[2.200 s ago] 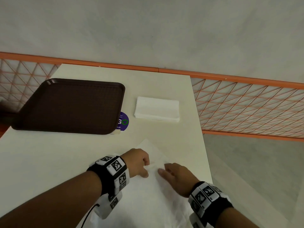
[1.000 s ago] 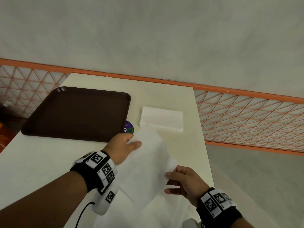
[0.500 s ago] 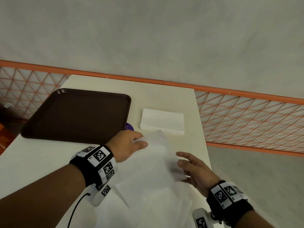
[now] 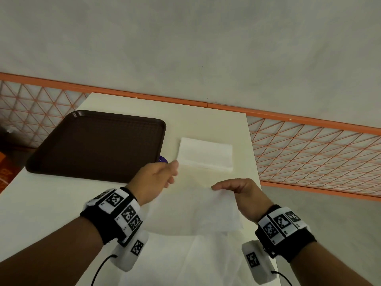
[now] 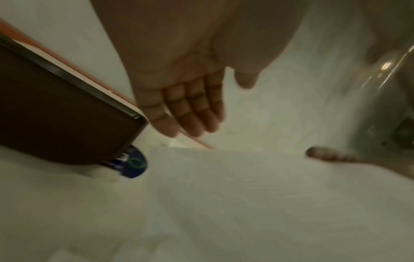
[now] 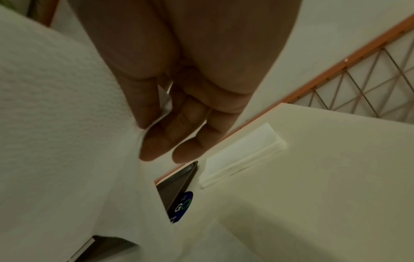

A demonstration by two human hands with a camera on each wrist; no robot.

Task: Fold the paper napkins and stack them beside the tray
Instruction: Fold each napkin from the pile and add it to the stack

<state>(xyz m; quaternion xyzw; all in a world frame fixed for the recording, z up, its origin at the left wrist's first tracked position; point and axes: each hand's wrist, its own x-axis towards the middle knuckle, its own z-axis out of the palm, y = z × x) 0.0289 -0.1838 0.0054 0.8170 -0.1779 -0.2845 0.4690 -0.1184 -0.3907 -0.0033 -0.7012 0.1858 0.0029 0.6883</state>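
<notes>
1. One loose napkin [image 4: 195, 211] is in hand, lifted off the table [image 4: 51, 213] between my two hands, with more unfolded sheets [image 4: 206, 261] lying under it near the table's front edge.
2. My right hand [image 4: 240, 191] pinches the napkin's far right corner between thumb and fingertips [image 6: 154, 150]; the right wrist view shows the sheet's edge caught there.
3. My left hand [image 4: 156, 178] is flat and open, fingers straight, holding nothing that I can see. It hangs over the napkin's left side, just beside the tray's [image 4: 97, 145] near right corner.
4. I judge this the start of a fold: the sheet is spread but not yet creased.
5. Next, I think, the left hand must take the free left corner, so both corners can come over together and the edges meet squarely before pressing the crease.
6. Thin paper like this will likely sag and skew if only one corner leads.
7. Folded napkins [image 4: 205, 153] already lie stacked on the table just right of the tray, so the task is partly done; this one goes on top.
8. Peeking from under the tray's corner is a dark blue round sticker [image 6: 182, 206]. I can read a white "G" and a green ring on it; the small print is too blurred.
</notes>
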